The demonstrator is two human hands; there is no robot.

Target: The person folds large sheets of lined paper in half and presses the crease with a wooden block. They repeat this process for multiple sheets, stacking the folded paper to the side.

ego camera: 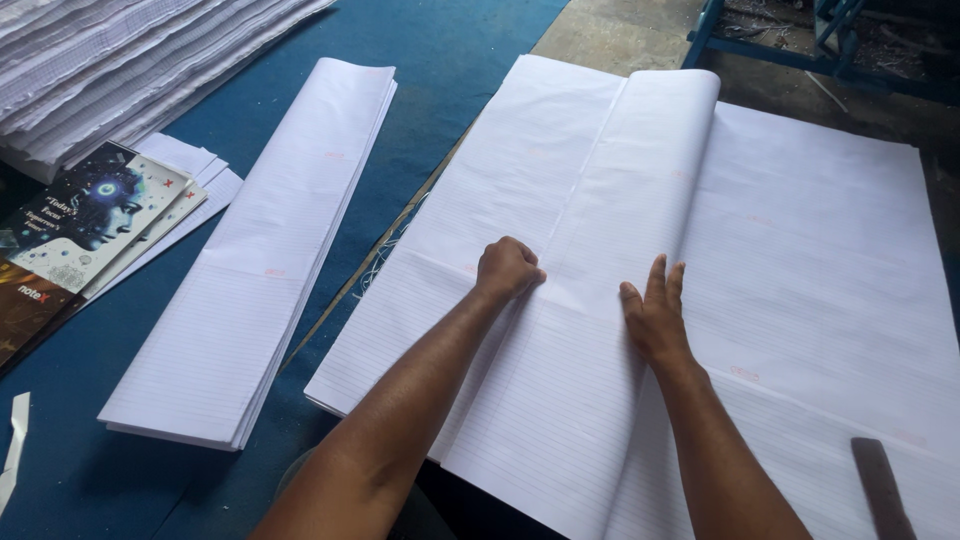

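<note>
Large ruled sheets (800, 250) lie on the blue tabletop (440, 80), one section folded over. Left hand (507, 268), curled into a fist, presses the crease; right hand (655, 320), fingers flat and slightly spread, pins the folded flap (640, 200). Judgement: align edges first, then run the fist steadily along the fold.

Folded ruled stack (260, 260) on my blue counter (440, 90), left of centre; printed notebook covers (85, 215) at left edge; paper pile (120, 60) far-left corner.
</note>
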